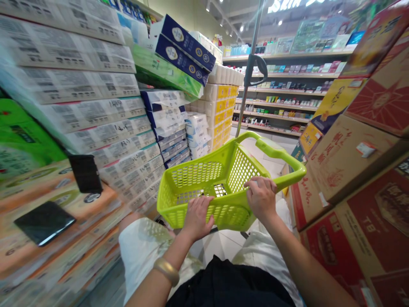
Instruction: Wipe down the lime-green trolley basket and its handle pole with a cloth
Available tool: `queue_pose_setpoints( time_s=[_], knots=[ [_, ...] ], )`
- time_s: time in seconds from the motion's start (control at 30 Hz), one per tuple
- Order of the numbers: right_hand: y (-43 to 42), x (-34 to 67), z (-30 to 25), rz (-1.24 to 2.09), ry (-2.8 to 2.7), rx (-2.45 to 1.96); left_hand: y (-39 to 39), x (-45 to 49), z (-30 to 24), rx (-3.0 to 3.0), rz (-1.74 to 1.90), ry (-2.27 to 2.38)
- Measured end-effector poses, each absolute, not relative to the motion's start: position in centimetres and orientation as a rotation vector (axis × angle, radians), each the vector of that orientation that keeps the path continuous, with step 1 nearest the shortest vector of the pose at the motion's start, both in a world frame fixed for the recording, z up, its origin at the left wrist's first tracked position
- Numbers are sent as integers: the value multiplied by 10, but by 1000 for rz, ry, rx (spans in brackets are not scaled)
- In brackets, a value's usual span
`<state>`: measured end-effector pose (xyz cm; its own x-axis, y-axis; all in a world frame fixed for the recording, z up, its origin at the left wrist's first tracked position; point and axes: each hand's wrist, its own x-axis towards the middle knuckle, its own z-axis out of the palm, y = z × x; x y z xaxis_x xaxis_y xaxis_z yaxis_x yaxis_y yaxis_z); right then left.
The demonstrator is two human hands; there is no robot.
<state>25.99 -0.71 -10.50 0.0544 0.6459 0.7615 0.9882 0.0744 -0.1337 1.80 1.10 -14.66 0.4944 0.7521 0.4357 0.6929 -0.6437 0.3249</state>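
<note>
A lime-green plastic shopping basket [234, 211] with perforated walls stands between my knees, nothing in it that I can make out. My left hand [198, 217] is closed over the near rim, fingers to the inside and thumb on the outer wall. Farther right along that rim, my right hand [261, 197] grips close to where the thick green loop handle [295, 166] joins. Behind the basket rises a thin metal pole [247, 94] with a dark grip [258, 70] on it.
At left, a dark phone-like slab [44, 222] and a black case-like object [85, 174] lie on orange tissue packs [19, 251]. Tall stacks of wrapped packs [86, 81] wall the left side; cardboard cartons [345, 160] wall the right. Stocked shelves [287, 74] stand behind.
</note>
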Motion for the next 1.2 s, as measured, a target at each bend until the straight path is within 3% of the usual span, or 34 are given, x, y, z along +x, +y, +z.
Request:
queue_pose_setpoints(
  time_s=[0.37,0.67,0.97,1.2],
  knots=[
    [-15,295,-91,-696,-1549,-1693,27,11,-147,2642,828,1245],
    [-15,257,-101,-612,-1693,-1634,38,11,-148,2654,820,1229],
    [-13,301,-91,-742,-1492,-1710,46,15,-150,2583,909,1168],
    [-9,271,-101,-668,-1637,-1661,50,17,-149,2586,913,1163]
  ],
)
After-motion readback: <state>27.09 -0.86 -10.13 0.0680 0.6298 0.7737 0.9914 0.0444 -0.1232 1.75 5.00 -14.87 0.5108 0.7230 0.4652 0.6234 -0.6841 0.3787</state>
